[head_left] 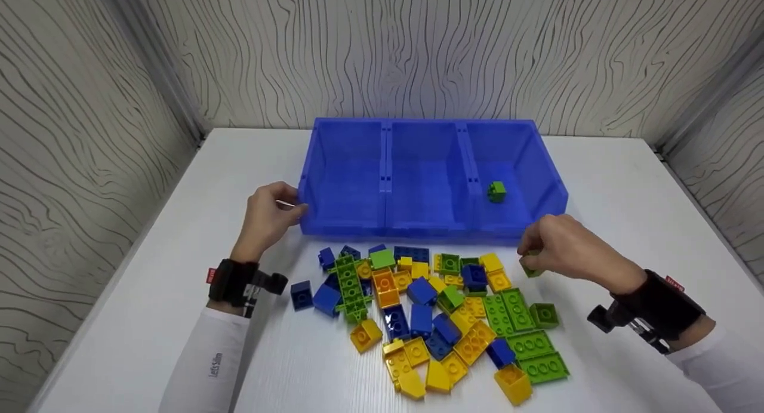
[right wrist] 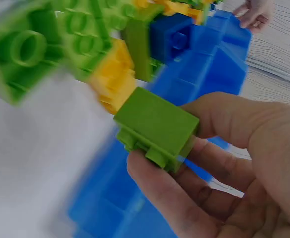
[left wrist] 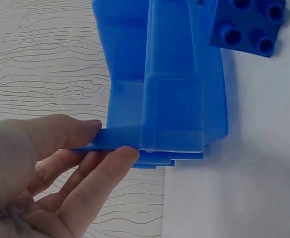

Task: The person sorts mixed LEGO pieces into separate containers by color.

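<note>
Green block [right wrist: 157,121] pinched by right hand [head_left: 561,246] before blue bin [head_left: 427,230], left hand [head_left: 268,219] gripping bin's side; one brick [head_left: 497,191] inside, pile [head_left: 421,319] remains outside

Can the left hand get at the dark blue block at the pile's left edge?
Probably yes, once the left hand releases the blue bin; nothing lies on the dark blue block.

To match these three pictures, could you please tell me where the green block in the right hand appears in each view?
Head: green block right of centre, in the right hand.
Left wrist: not in it.
Right wrist: near the centre.
Shared landmark: the blue bin, visible in all three.
</note>
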